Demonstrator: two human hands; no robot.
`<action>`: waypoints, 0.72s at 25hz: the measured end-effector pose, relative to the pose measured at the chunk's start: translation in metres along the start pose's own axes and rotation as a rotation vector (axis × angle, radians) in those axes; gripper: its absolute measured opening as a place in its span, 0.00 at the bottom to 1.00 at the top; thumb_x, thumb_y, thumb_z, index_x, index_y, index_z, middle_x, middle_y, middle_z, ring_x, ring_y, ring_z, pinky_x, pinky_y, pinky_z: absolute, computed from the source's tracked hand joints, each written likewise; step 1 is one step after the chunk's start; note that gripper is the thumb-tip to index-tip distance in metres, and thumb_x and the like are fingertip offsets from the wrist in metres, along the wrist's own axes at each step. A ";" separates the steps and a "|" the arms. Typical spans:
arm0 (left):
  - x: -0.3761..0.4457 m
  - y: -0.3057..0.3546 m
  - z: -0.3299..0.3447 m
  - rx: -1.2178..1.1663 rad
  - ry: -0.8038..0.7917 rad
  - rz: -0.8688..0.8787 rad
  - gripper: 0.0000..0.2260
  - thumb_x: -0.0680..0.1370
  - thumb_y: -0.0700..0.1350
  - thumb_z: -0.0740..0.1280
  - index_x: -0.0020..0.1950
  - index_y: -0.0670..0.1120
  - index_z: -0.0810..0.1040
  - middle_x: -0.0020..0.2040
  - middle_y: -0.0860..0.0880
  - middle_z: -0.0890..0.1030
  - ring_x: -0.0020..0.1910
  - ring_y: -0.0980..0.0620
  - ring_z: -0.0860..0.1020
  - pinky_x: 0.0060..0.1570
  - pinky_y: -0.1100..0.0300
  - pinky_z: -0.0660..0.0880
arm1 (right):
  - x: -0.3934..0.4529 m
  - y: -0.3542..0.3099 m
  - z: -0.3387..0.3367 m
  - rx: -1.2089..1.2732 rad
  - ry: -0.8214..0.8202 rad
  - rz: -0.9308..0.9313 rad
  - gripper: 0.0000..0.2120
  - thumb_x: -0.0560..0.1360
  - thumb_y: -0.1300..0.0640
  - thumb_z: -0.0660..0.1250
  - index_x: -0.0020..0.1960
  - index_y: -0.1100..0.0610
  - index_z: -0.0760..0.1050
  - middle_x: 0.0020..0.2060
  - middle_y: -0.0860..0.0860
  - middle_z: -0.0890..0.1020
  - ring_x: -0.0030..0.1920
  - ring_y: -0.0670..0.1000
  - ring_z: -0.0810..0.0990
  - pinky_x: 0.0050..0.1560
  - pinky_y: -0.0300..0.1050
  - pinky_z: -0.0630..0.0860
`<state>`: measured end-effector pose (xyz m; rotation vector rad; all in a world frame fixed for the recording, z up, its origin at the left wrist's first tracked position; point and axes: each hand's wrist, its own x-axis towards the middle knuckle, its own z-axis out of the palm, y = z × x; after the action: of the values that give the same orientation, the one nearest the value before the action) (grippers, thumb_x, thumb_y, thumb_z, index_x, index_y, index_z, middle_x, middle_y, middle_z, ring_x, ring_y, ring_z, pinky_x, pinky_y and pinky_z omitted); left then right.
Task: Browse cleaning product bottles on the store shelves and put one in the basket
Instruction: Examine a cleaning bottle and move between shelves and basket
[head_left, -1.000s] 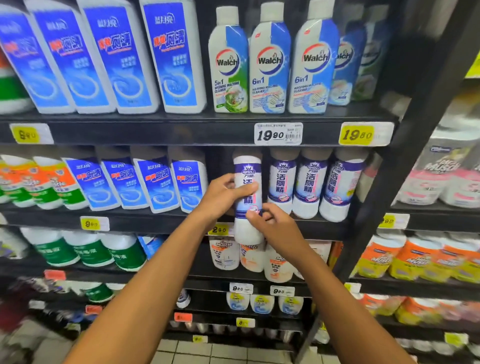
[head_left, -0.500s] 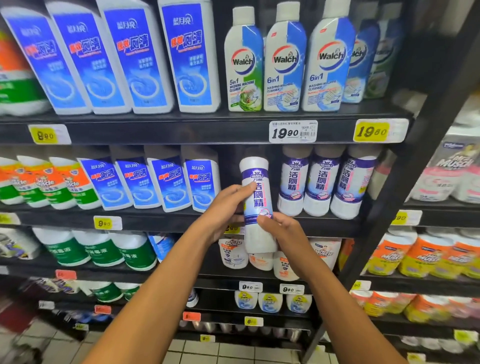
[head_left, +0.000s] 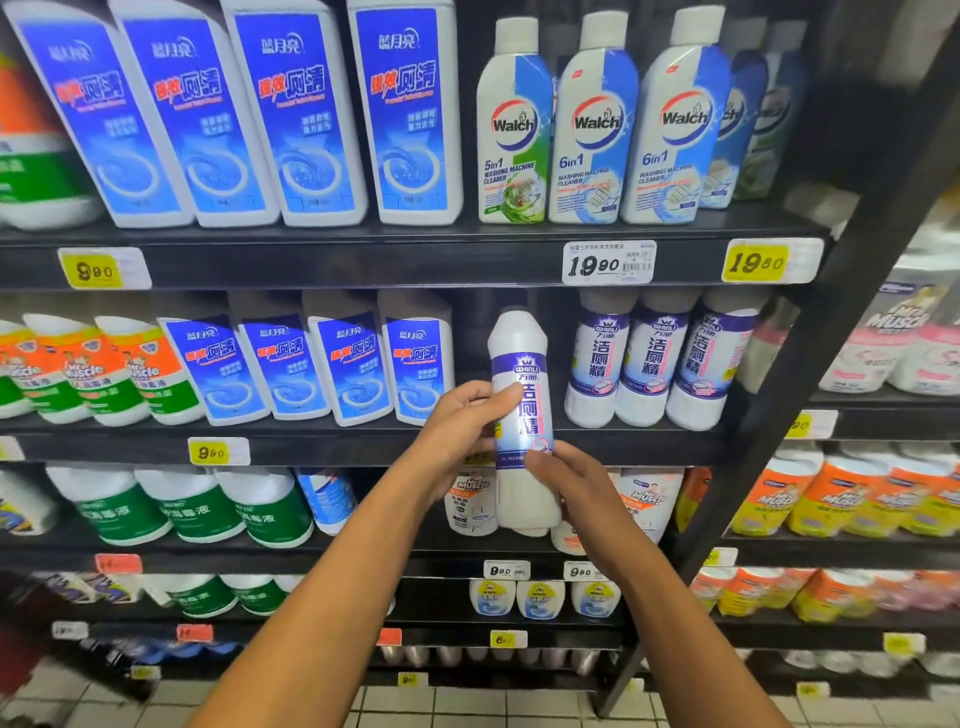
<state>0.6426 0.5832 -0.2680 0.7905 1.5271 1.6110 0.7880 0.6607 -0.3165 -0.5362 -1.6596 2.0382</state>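
My left hand (head_left: 457, 431) gripped the white-and-purple bottle (head_left: 522, 415) at its label, and my right hand (head_left: 566, 486) gripped it lower down; the bottle was held upright, clear of the shelf (head_left: 363, 444), its three matching bottles (head_left: 660, 364) standing to the right. Selection appeared made; no basket was visible, so placement remained outstanding.

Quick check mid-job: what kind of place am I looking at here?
Most likely a supermarket cleaning-products aisle: black shelves stocked with rows of identical Walch bottles, and price tags on the shelf edges. Both hands, left hand and right hand, hold a white-and-purple bottle.
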 end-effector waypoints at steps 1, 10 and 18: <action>-0.001 0.000 0.000 0.001 -0.006 0.021 0.18 0.72 0.54 0.73 0.55 0.44 0.79 0.48 0.48 0.86 0.48 0.52 0.85 0.40 0.65 0.79 | -0.002 0.002 -0.001 -0.007 -0.013 -0.002 0.17 0.75 0.49 0.69 0.62 0.53 0.79 0.53 0.53 0.86 0.53 0.51 0.85 0.44 0.39 0.79; -0.013 -0.014 -0.016 0.025 -0.160 0.127 0.16 0.74 0.41 0.71 0.61 0.48 0.76 0.54 0.49 0.85 0.53 0.48 0.84 0.47 0.58 0.81 | -0.007 0.014 -0.004 -0.213 -0.011 -0.066 0.19 0.71 0.58 0.77 0.60 0.49 0.80 0.54 0.47 0.86 0.56 0.47 0.82 0.50 0.37 0.79; -0.021 -0.011 -0.040 0.015 -0.207 0.128 0.19 0.75 0.39 0.72 0.62 0.54 0.74 0.57 0.53 0.84 0.57 0.52 0.82 0.52 0.57 0.80 | 0.002 0.023 0.017 -0.231 -0.004 -0.098 0.23 0.70 0.59 0.78 0.63 0.51 0.78 0.54 0.48 0.86 0.57 0.48 0.83 0.52 0.42 0.79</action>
<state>0.6209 0.5447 -0.2810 1.0469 1.3661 1.5565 0.7749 0.6445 -0.3358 -0.5158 -1.8975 1.7913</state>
